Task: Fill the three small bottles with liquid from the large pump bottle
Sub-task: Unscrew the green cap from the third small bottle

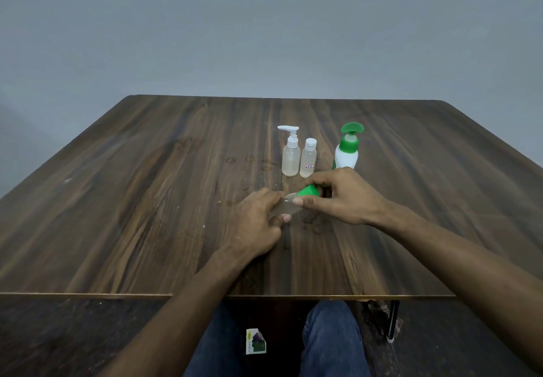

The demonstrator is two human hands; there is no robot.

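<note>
We see left hand [258, 221] gripping clear bottle [286, 207] (tilted); right hand [342, 197] pinching its green cap [308, 191]; pump bottle [347, 150] behind.

The small capped bottle [308, 159] carries a white sticker [309, 166] with red-boxed characters (too blurred to read); nothing else is legible.

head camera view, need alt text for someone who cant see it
Two hands hold a small clear bottle with a green cap tilted over a wooden table: the left hand grips its body, the right hand pinches the cap. Behind stand a small white-pump bottle, a small labelled bottle and the large green-pump bottle.
</note>
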